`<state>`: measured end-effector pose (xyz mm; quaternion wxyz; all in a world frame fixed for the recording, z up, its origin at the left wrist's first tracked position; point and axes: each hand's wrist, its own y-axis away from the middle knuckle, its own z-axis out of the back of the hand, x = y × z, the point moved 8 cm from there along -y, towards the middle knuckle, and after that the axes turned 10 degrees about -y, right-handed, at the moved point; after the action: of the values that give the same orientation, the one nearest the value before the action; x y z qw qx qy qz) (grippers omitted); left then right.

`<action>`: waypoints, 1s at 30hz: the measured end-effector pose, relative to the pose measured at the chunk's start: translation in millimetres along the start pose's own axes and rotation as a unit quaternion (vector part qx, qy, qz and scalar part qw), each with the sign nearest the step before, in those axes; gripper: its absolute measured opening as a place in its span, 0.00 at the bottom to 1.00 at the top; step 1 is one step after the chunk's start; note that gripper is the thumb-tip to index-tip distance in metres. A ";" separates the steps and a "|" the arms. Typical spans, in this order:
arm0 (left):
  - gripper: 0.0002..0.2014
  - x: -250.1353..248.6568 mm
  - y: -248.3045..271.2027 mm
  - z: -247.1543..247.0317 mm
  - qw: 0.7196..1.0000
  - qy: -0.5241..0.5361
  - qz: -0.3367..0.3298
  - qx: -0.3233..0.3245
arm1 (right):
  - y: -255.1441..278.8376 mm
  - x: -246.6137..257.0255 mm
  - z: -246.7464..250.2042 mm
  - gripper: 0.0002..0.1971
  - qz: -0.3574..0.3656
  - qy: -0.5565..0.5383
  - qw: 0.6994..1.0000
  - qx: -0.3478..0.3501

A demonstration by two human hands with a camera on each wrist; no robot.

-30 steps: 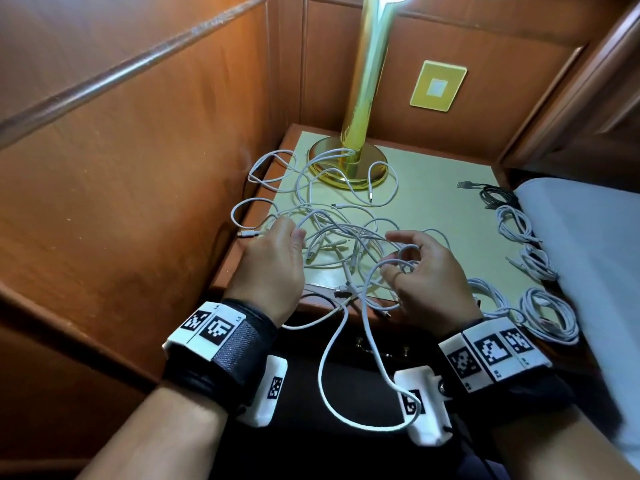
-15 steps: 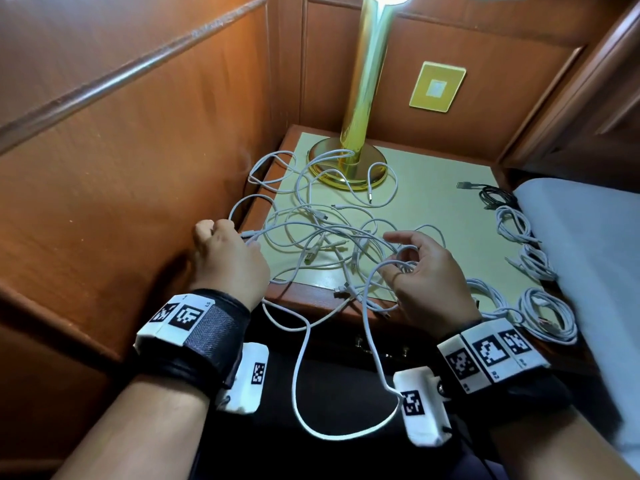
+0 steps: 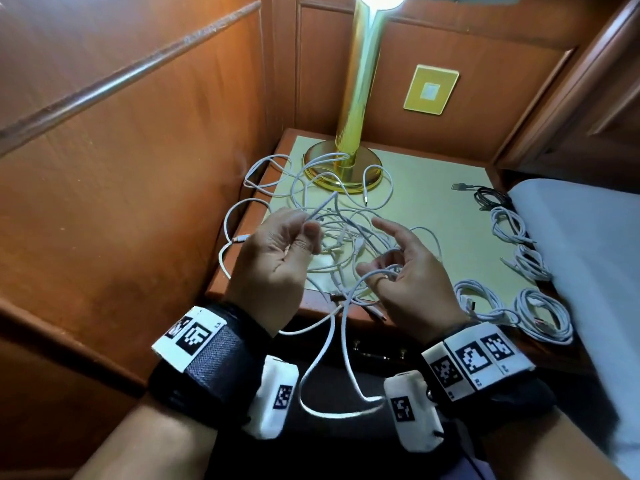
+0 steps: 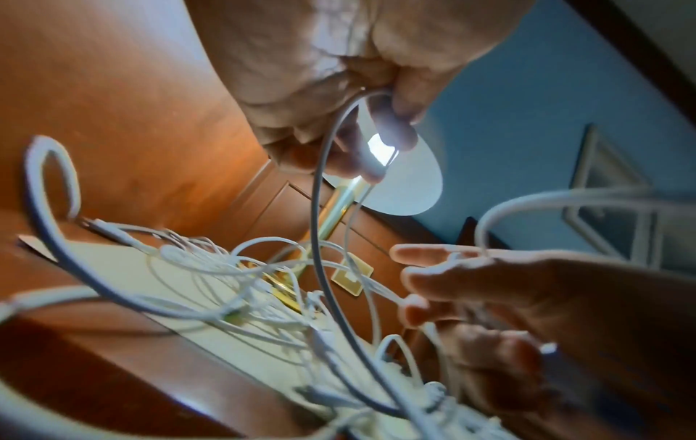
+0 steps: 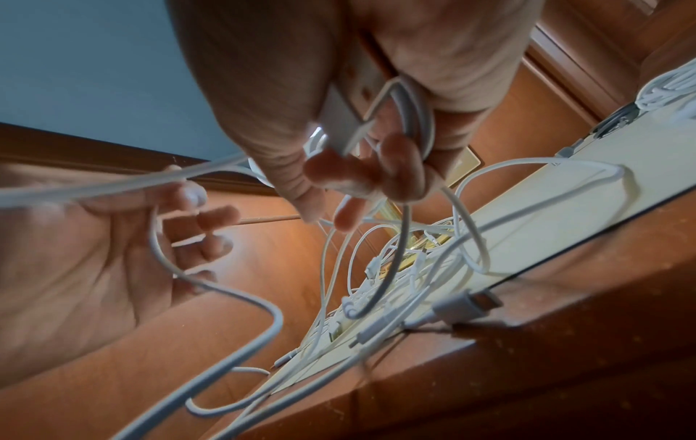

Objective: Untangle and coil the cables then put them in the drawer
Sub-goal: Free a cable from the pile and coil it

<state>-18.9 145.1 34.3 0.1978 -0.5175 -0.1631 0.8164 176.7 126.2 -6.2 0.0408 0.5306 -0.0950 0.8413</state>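
A tangle of white cables (image 3: 346,220) lies on the nightstand top (image 3: 433,209) in front of the lamp. My left hand (image 3: 304,233) is raised over the tangle and pinches one white cable (image 4: 320,208) between thumb and fingertips. My right hand (image 3: 384,258) sits close beside it with loops of that cable (image 5: 410,119) caught round its curled fingers, index finger stretched out. A long slack loop (image 3: 332,386) of the cable hangs below both hands in front of the dark drawer (image 3: 377,353). Whether the drawer stands open I cannot tell.
Several coiled white cables (image 3: 540,313) and one coiled black cable (image 3: 488,197) lie along the nightstand's right edge beside the bed (image 3: 588,254). A brass lamp (image 3: 346,164) stands at the back. A wooden wall (image 3: 138,168) closes the left side.
My left hand, which had pulled out to the left, has come back to the middle and risen, now close to my right hand. The hanging loop has shifted right.
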 end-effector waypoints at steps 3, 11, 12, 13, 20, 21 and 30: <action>0.19 -10.5 2.7 -7.0 0.996 0.084 0.013 0.005 | 0.2 5.1 -5.1 0.39 0.018 0.000 1.000 0.010; 0.13 -16.2 0.7 -3.2 0.940 0.330 0.071 0.057 | -4.6 1.6 -5.2 0.39 0.003 0.016 1.000 0.000; 0.12 -15.0 0.6 -4.4 0.933 0.347 0.079 0.058 | -5.0 2.2 -5.3 0.39 0.005 0.017 1.000 -0.003; 0.12 -12.9 0.8 -5.9 0.925 0.364 0.090 0.056 | -5.4 2.8 -6.3 0.38 0.007 0.016 1.000 -0.003; 0.15 2.9 -0.5 -14.7 0.868 0.467 0.168 0.031 | -6.6 4.4 -12.9 0.29 0.017 0.046 0.999 -0.002; 0.14 6.3 -0.9 -14.3 0.874 0.452 0.180 0.024 | -8.1 2.1 -11.3 0.30 0.012 0.051 0.999 -0.010; 0.10 22.7 -2.7 -1.8 0.970 0.165 0.178 -0.023 | -15.4 -9.0 8.6 0.20 -0.007 0.003 0.995 -0.095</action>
<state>-25.6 158.7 17.1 0.0617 -0.6706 -0.0526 0.7374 190.8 139.8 -8.9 0.0969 0.5227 -0.1704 0.8297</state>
